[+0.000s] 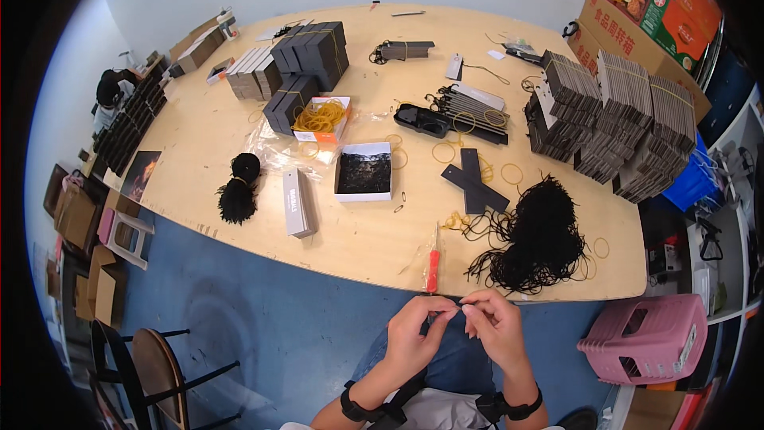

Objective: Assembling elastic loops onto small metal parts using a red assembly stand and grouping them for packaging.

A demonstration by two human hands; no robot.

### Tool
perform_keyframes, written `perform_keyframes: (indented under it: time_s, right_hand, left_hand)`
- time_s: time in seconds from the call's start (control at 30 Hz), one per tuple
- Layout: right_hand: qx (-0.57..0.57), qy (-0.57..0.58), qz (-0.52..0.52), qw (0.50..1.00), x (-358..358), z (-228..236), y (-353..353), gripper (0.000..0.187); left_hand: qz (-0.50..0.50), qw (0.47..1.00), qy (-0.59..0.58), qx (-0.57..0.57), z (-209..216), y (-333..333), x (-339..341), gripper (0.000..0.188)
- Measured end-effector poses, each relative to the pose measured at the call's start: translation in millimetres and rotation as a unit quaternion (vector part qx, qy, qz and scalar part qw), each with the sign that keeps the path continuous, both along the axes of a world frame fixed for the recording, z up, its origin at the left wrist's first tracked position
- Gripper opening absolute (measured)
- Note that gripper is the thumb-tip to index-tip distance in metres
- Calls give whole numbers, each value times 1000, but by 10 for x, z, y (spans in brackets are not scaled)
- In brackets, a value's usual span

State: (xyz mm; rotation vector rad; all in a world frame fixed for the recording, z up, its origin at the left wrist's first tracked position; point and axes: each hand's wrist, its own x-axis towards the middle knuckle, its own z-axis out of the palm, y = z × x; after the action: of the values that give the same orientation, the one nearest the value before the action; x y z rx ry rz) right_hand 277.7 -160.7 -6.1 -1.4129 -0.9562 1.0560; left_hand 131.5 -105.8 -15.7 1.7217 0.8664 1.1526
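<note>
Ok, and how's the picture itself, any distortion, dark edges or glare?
Head view: broad pale wooden table looks bowed by fisheye distortion, corners black; head view: bright glints on crumpled clear plastic; head view: thin dark item between bare left hand and bare right hand too small to identify.
</note>
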Motion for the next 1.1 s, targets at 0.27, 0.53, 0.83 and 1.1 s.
perform_keyframes:
  time_s: [0.27, 0.53, 0.83, 1.1]
  right_hand:
    - [19, 42, 27, 999, 14, -79, -49, 7]
    - [6, 213, 24, 977, -43, -148, -73, 12]
    - [-46, 233, 39, 971, -24, -101, -76, 12]
    - [11, 19, 55, 998, 36, 12, -81, 16]
  left_hand:
    - [-10, 998, 5, -64, 53, -58, -2, 16]
    - [-33, 997, -16, -69, 44, -58, -25, 12]
    - [5, 998, 51, 48, 61, -84, -9, 14]
    - [-31, 990, -32, -131, 61, -73, 35, 10]
